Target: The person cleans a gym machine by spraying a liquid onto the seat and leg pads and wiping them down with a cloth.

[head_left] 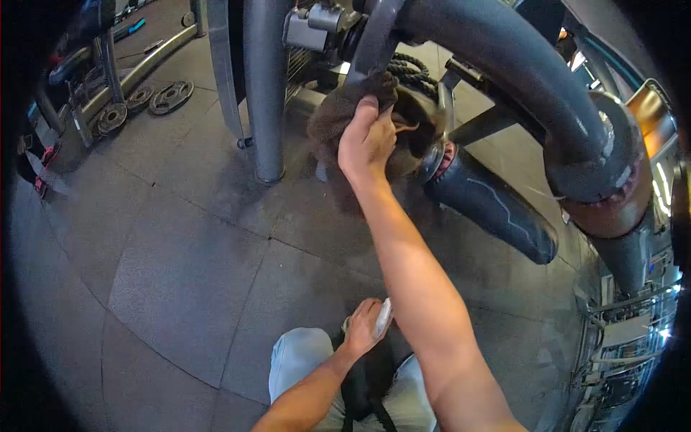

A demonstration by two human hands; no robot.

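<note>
My right hand (368,140) reaches forward and grips a dark brown cloth (332,119), which lies against the curved grey metal frame (378,47) of a gym machine. Its fingers are wrapped into the cloth. Low in the view, close to my knees, my left hand (363,327) is closed around a small white object (383,317), partly hidden by the fingers. Just right of the cloth a black padded roller (493,205) slants down from the frame.
A thick grey upright (265,93) stands left of the cloth. Weight plates (171,97) lie on the floor at the upper left, near a person's shoes (44,169). A large curved tube with a roller pad (601,173) fills the right. Black rope (412,72) lies behind the frame.
</note>
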